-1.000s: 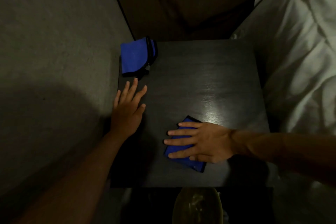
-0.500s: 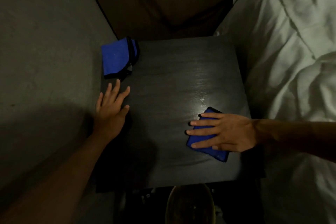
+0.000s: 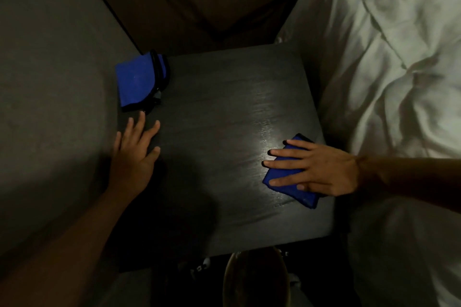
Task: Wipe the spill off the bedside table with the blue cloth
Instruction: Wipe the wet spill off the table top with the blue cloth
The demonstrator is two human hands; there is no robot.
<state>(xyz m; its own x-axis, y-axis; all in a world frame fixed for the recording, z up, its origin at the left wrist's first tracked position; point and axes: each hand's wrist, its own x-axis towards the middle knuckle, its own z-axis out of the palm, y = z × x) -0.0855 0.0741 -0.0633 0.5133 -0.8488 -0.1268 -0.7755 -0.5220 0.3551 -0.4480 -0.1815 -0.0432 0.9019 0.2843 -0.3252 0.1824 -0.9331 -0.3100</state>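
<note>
pressing: my right hand lies flat and spread wide, fingers splayed, palm down on the blue cloth; it pins the cloth, it does not grip it.
cloth: folded, lying on the worktop near its right edge, toward the near corner; its lower corner pokes out from under my palm.
left hand: open and flat too, fingers a little apart, resting on the worktop's left edge and holding nothing.
spill: i see a pale sheen on the dark wood just left of and above the cloth; i cannot tell wet from glare.
blue pouch: with black trim, at the far left corner, hanging partly over the edge, just beyond my left fingertips and apart from them.
bed: white rumpled bedding close along the worktop's right side.
below: a round dim object sits under the near edge; too dark to name.
</note>
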